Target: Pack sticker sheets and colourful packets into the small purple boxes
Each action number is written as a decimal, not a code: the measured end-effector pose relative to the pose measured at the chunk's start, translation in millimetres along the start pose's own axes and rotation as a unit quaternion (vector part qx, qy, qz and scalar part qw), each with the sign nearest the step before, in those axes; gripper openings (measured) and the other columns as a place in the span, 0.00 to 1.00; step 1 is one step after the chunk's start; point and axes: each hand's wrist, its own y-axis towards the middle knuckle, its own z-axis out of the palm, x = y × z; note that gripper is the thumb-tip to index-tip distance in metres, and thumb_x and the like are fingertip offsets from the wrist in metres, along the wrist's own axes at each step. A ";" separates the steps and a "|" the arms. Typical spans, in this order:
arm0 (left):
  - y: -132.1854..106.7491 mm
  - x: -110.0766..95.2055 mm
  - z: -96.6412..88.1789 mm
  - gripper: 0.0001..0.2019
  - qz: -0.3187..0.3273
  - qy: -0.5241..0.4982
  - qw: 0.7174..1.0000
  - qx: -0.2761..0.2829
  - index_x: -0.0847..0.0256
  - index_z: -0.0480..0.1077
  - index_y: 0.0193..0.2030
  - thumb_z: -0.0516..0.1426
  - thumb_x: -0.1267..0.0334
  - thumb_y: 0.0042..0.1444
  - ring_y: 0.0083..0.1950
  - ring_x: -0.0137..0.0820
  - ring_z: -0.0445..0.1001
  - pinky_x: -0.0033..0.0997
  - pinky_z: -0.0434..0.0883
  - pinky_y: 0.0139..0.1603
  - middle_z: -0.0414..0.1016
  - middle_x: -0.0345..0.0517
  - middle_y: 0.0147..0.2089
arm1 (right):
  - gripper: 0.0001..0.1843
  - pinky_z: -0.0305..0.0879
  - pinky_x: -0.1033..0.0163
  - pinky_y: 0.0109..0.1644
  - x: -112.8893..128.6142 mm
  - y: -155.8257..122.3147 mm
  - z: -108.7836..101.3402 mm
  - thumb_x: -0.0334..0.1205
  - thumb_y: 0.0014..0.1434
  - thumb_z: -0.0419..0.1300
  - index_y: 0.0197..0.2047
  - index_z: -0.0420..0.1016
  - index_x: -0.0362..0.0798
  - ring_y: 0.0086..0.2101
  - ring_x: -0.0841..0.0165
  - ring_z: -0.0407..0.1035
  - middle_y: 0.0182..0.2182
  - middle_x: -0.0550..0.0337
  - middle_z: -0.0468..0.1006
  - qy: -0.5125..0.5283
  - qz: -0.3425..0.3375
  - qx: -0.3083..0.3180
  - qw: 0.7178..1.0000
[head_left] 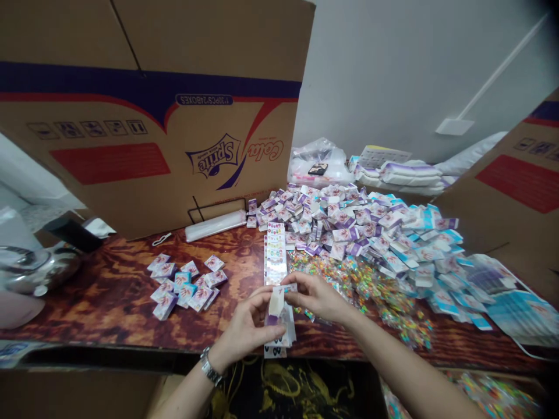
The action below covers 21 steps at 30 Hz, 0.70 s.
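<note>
White-and-purple packet (pixel 275 305) held upright above the wooden table (pixel 109 297), pinched between thumb and fingers of the left hand (pixel 244 326); right hand (pixel 317 297) has fingers closed on its upper edge. Sticker strip (pixel 276 256) lies just beneath. Heaped packets (pixel 349 233) beyond; clear bags of colourful pieces (pixel 362 285) beside them.

Glossy plastic packets (pixel 332 224), varnished wood tabletop (pixel 109 297)

Small white-and-purple packet (pixel 276 304), held upright
</note>
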 end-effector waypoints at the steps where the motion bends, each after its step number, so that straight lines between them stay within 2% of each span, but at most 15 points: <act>1: -0.8 -1.4 -0.7 0.21 0.002 0.005 1.000 0.005 0.62 0.71 0.47 0.65 0.60 0.44 0.52 0.39 0.68 0.42 0.65 0.54 0.60 0.53 0.56 | 0.13 0.50 0.71 0.23 2.3 1.8 -2.2 0.46 0.58 0.58 0.43 0.72 0.48 0.21 0.76 0.56 0.22 0.67 0.67 -0.013 -0.005 0.015 1.000; 5: -3.9 -4.0 -2.2 0.21 0.009 0.046 0.999 0.008 0.61 0.71 0.47 0.64 0.60 0.45 0.51 0.39 0.68 0.41 0.65 0.54 0.63 0.52 0.53 | 0.09 0.50 0.71 0.23 10.7 8.2 -5.9 0.41 0.58 0.59 0.41 0.73 0.49 0.21 0.76 0.57 0.21 0.67 0.66 -0.101 -0.034 0.042 0.993; 8: -6.5 -4.6 -4.0 0.20 0.010 0.047 0.999 0.004 0.60 0.71 0.48 0.63 0.61 0.47 0.52 0.39 0.68 0.40 0.65 0.54 0.65 0.51 0.52 | 0.08 0.54 0.70 0.24 12.8 10.3 -1.2 0.41 0.58 0.59 0.41 0.72 0.49 0.22 0.75 0.60 0.21 0.66 0.69 -0.158 -0.050 0.033 0.986; 11: -10.2 -4.4 -8.0 0.21 -0.004 -0.011 1.000 -0.006 0.60 0.70 0.49 0.64 0.62 0.47 0.51 0.38 0.69 0.40 0.66 0.53 0.67 0.50 0.52 | 0.12 0.60 0.68 0.29 11.2 9.8 7.5 0.41 0.59 0.58 0.46 0.69 0.50 0.25 0.72 0.65 0.27 0.63 0.73 -0.169 -0.071 -0.033 0.982; 13: -13.5 -3.6 -11.3 0.23 -0.035 -0.077 0.996 -0.017 0.60 0.69 0.50 0.65 0.62 0.45 0.49 0.38 0.71 0.40 0.68 0.51 0.70 0.49 0.49 | 0.12 0.63 0.65 0.36 10.2 9.3 13.0 0.41 0.60 0.57 0.47 0.69 0.50 0.32 0.70 0.68 0.34 0.59 0.74 -0.170 -0.117 -0.066 0.976; 16: -19.3 -2.7 -15.8 0.25 -0.068 -0.163 0.983 -0.047 0.62 0.70 0.49 0.67 0.60 0.42 0.46 0.39 0.73 0.40 0.69 0.49 0.74 0.50 0.46 | 0.09 0.64 0.63 0.42 11.0 10.2 18.3 0.40 0.62 0.55 0.45 0.71 0.51 0.39 0.67 0.68 0.39 0.56 0.73 -0.167 -0.187 -0.062 0.966; 21: -29.1 -6.5 -22.9 0.24 -0.066 -0.204 0.971 -0.102 0.63 0.73 0.46 0.68 0.59 0.40 0.44 0.37 0.74 0.39 0.68 0.51 0.75 0.52 0.46 | 0.11 0.66 0.63 0.42 13.7 16.4 24.6 0.38 0.64 0.52 0.47 0.72 0.52 0.39 0.68 0.69 0.38 0.56 0.73 -0.161 -0.213 -0.070 0.961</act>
